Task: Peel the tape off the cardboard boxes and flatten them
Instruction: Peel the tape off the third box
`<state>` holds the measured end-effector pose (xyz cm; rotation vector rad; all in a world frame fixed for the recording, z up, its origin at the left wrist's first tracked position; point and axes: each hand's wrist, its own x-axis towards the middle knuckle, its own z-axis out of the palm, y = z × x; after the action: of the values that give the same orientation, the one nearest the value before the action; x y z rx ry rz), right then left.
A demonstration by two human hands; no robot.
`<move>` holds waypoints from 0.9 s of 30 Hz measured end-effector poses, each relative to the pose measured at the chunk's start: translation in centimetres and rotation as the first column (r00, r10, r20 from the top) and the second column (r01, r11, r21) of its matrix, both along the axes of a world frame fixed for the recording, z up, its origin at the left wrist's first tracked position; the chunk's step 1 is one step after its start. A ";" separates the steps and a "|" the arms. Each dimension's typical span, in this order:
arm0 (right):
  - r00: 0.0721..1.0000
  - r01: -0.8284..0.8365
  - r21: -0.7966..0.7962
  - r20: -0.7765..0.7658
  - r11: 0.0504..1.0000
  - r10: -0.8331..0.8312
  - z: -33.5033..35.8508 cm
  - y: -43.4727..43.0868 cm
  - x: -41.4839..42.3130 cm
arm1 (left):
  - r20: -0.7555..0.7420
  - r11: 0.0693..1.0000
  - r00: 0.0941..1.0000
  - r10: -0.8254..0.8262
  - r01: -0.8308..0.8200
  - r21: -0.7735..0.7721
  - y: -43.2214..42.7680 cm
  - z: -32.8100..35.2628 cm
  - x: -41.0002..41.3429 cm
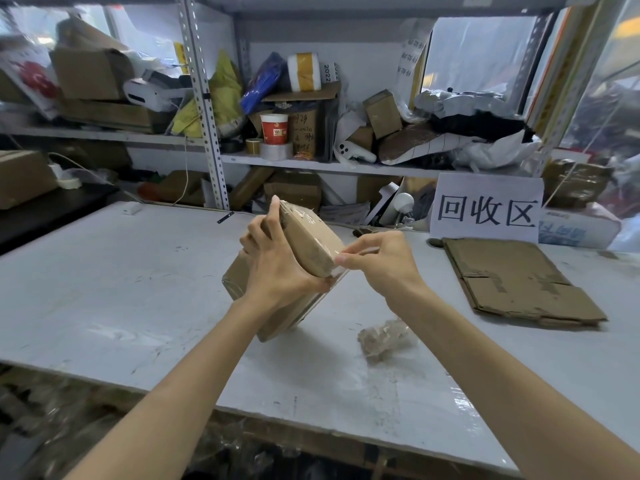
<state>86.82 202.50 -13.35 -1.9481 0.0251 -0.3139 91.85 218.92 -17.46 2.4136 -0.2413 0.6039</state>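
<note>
1. Cardboard box (311, 244): small, prob. light. Edges look stiff, but the walls would likely dent if squeezed hard. Best held by the edges, not the flat faces.
2. Tape (298, 213): clear, glossy film, likely slick and thin, and could stretch or tear if yanked. Best taken at a loose end by a corner and pulled low along the seam.
3. Box sits mid tabletop (121, 271), tipped up. Its low corner seems to touch the surface.
4. Left hand (273, 261) comes in from 9 o'clock of the box. Its fingers are curled over the far edge w/ the thumb on the near side, gripping the box.
5. Right hand (384, 261) is at 3 o'clock of the box. Thumb + forefinger are pinched together at the box's right corner, apparently on the tape end, though the film is too clear to be sure.
6. Flattened cardboard (512, 278) lies further out at 3 o'clock of the box. A tape wad (382, 337) lies at 5 o'clock.
</note>
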 end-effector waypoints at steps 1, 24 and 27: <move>1.000 -0.016 0.069 0.017 0.997 0.015 -0.1 0.0 0.0 | -0.018 1.000 1.000 -0.003 0.003 0.001 0.0 0.1 0.0; 0.802 0.038 -0.605 0.493 0.796 0.337 -3.1 -0.3 0.8 | -0.081 0.993 0.994 -0.068 0.060 -0.103 1.6 0.4 1.5; 0.874 0.062 -0.536 0.437 0.842 0.213 -3.7 -2.1 0.8 | -0.072 0.980 0.995 -0.063 0.048 -0.194 3.1 0.2 1.8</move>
<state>87.61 200.36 -17.04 -2.3590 -0.5255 -0.8204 93.65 221.98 -17.25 2.2310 -0.2071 0.4834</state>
